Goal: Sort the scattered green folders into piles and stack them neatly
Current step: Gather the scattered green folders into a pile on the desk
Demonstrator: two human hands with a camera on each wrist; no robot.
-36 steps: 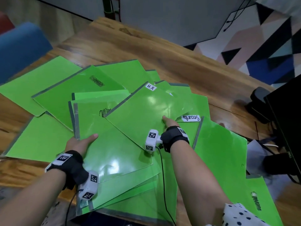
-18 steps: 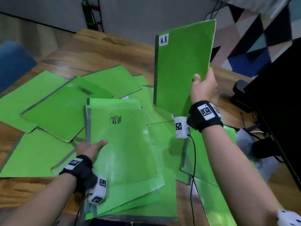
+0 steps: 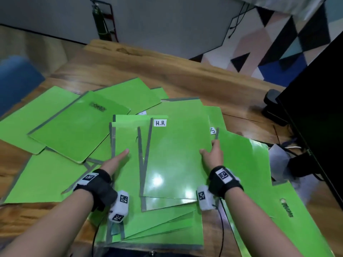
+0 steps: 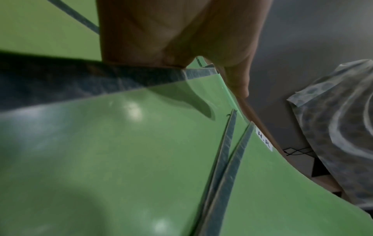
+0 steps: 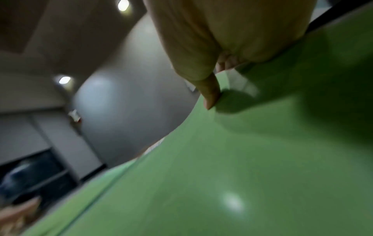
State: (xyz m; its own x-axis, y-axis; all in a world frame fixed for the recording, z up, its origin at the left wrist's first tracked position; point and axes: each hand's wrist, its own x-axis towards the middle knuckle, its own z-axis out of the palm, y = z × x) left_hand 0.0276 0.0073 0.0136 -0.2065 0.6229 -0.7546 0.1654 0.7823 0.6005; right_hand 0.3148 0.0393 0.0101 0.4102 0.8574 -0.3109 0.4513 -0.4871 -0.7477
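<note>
I saw the glossy H.R folder (image 3: 176, 160) lying atop the near pile (image 3: 157, 225), grey spine splayed from the one below. Right hand (image 3: 211, 156) pinched its right edge; left hand (image 3: 115, 162) lay flat, fingers straight, on the pile. Bare wooden table (image 3: 185, 78) beyond.

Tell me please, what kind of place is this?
Probably an office. A wooden table is covered with green folders, one labelled H.R. A black monitor with cables stands at the right, and a patterned carpet lies beyond the table.
</note>
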